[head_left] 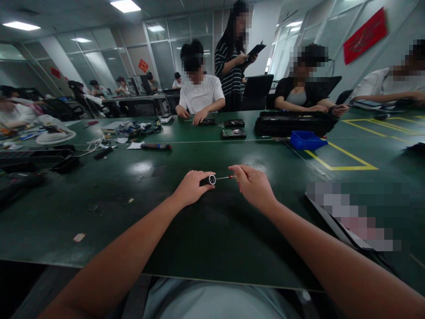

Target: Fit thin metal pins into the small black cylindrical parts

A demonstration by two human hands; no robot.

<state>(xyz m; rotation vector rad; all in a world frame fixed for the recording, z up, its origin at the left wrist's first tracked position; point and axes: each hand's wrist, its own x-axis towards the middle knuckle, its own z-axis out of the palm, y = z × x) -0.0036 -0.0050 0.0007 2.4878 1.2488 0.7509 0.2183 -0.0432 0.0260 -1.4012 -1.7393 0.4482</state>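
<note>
My left hand (192, 188) is closed around the black handle of a small screwdriver (210, 180), held just above the dark green table (139, 212). A silver collar shows at the handle's end, and the thin metal shaft (224, 177) points right. The fingertips of my right hand (252, 185) pinch the far end of that shaft, where a small red mark shows. Both hands sit near the table's middle, a little apart from each other.
A blurred flat device (352, 221) lies at my right. Across the table are a blue bin (305, 139), a long black case (292, 123), hard drives (234, 133), a pen-like tool (156, 146) and cables (133, 129). Several people sit opposite; one stands with a tablet.
</note>
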